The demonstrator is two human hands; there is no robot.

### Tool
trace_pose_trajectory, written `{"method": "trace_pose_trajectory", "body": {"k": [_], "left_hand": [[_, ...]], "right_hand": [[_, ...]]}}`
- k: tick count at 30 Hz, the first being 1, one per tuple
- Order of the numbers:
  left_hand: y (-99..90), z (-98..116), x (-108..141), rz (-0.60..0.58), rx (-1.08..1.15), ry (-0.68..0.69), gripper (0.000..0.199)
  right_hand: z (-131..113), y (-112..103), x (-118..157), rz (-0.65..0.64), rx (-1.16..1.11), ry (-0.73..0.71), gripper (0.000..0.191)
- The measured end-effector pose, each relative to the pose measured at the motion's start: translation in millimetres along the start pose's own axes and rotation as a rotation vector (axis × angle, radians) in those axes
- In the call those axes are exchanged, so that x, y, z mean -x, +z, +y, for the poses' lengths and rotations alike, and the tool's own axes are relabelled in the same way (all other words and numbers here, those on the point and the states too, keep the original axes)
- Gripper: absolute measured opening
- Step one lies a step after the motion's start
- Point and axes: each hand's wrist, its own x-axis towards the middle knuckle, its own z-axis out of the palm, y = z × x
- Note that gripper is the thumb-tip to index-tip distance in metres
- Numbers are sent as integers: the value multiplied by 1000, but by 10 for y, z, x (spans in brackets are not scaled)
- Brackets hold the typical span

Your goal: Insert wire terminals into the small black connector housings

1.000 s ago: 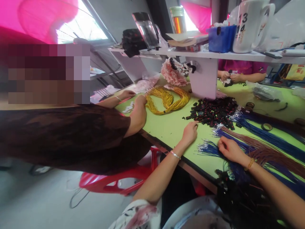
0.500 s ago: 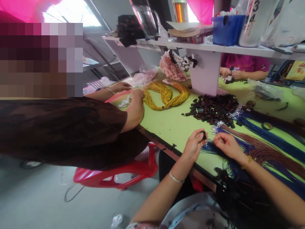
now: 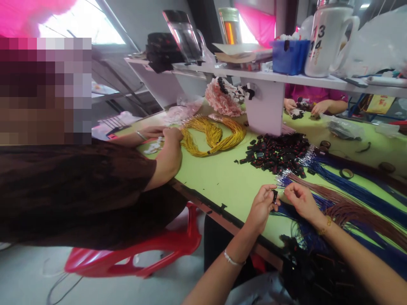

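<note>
Between the thumb and fingers of my left hand [image 3: 263, 206] is a small black plastic connector housing [image 3: 274, 195]. Just to its right, my right hand [image 3: 301, 201] is pinched closed with its fingertips near the housing; whatever it grips is too thin to make out. Bundles of blue wires [image 3: 343, 174] and brown wires [image 3: 346, 207] with silvery terminal ends lie beneath and right of my right hand. Beyond both hands is a heap of black housings [image 3: 276, 153]. More black pieces [image 3: 305, 267] lie in a dark pile close to my body.
A co-worker [image 3: 127, 178] sits at left on a red stool [image 3: 133, 258], hands on the green table [image 3: 203, 182]. Yellow wire bundles [image 3: 206, 135] lie there. A shelf [image 3: 229, 73] with a mug [image 3: 327, 42] and blue bin [image 3: 288, 57] crosses behind; another person's hands [image 3: 305, 108] are beyond.
The camera view has shifted, so most things sit lower and further left. My left hand still holds the housing, now turned a little. My right hand stays pinched close by.
</note>
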Motion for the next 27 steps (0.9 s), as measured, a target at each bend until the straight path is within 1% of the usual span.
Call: {"method": "trace_pose_trajectory", "body": {"k": [2,4,5,7,8,9,10,11,14,16,17,19,22,27], "left_hand": [[-94,-22,-36,11,-71,1,36],[-228,6,-75,61,-141,19,37],[-294,41,-90,119,-168,63,37],[-389,142,-100,291,-198,232,34],[-403,199,-92,363,-200,321,33],[-390,251,-76,397,-189,381,32],[-350,294,-54,387,-162,391,32],[-288,320,-29,333,-117,347,32],[-47,299,23,115,88,64,32],[80,228,20,44,196,-76,30],[119,191,9,29,231,-112,29],[151,128,-20,10,274,-141,27],[130,79,-50,-10,301,-166,26],[98,56,-51,-23,297,-193,25]], "right_hand": [[29,-33,-18,37,-50,36,25],[35,-60,-35,48,-84,51,24],[27,-69,-40,49,-84,44,24],[-3,-76,-39,44,-51,16,22],[-22,-75,-33,42,-22,6,21],[-40,-73,-24,42,14,0,21],[-56,-69,-13,45,55,-5,20],[-70,-66,-2,49,95,-11,20],[-90,-64,30,61,178,-46,19],[-97,-72,48,62,206,-67,18],[-102,-77,56,63,221,-77,18],[-115,-83,69,59,258,-110,16],[-139,-79,80,50,314,-169,12],[-165,-57,84,50,382,-194,12]]}}
